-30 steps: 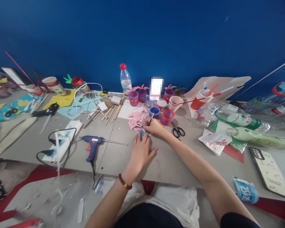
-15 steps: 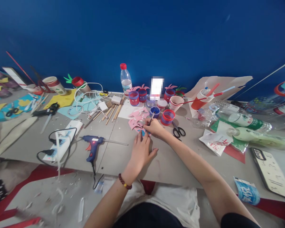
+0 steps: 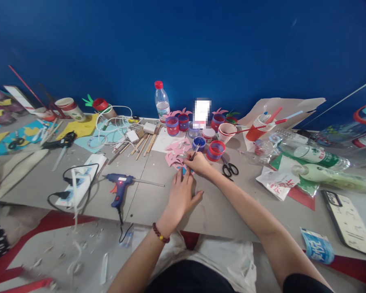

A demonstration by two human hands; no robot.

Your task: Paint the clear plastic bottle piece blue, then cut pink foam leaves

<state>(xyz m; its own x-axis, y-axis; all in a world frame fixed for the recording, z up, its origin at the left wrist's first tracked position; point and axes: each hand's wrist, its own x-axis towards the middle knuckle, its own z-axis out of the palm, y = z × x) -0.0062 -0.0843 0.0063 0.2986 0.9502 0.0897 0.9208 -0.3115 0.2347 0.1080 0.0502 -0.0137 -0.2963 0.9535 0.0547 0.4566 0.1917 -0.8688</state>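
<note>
A deep blue wall backs a grey worktop crowded with craft supplies. Against the wall stands a red-capped plastic bottle, its contents hard to judge behind the label. The left hand lies palm down, fingers extended and gripping nothing, their tips at the lower edge of the pink paper cut-outs. The right hand bends over the same spot, fingers closed around a slim dark tool, a pen or fine brush.

To the right, stacked paper cups hold upright red and blue sticks or markers. Nearer, a white paper cup has a long red handle leaning across its rim. Open red-and-blue striped cups, one with small eyes, flank a clear jar; another striped cup sits near the right wrist, its inside unclear. Just beyond the right hand, a small open jar contains dark blue material, apparently paint.

The pink cut-outs lie flat in front of both hands, a small blue piece among them. Close detail work on paper appears to be in hand; such a stroke calls for steady left fingertips and light control of the slim dark tool.
</note>
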